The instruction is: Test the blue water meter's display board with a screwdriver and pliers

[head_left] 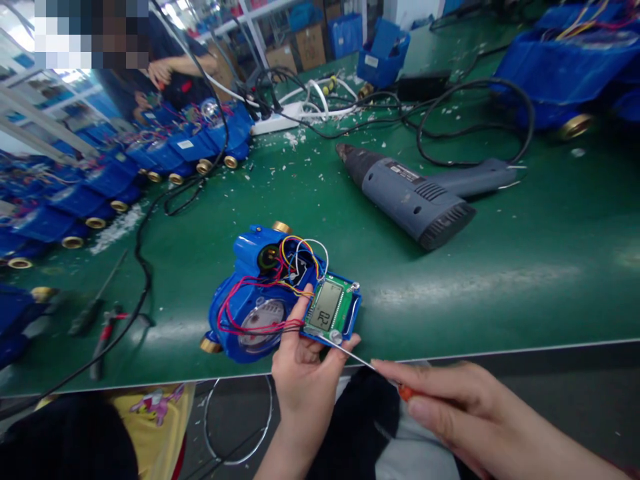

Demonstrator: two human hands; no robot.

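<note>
At the near edge of the green bench (500, 280) I work with the blue meter (250, 293) lying just inside the lip, its brass end almost at the drop. Bare mat stretches to my right, up to the grey heat gun (415, 197) lying on its side; its black cord (475, 120) loops behind it. To my left a black cable (143, 267) and two hand tools (95, 320) crowd the mat, and a row of blue meters (165, 157) lines the far left, where another person's hand (160, 72) is busy.

A small label sits on the heat gun, too blurred to read. The display on the circuit board (331, 310) shows dark segments I cannot make out.

My left hand (305, 373) pinches the board, thumb on its left edge, fingers curled beneath its lower edge; coloured wires (250, 313) tie it to the meter. My right hand (450, 407) is closed around a screwdriver (360, 360) with an orange handle, its tip touching the board's lower corner.
</note>
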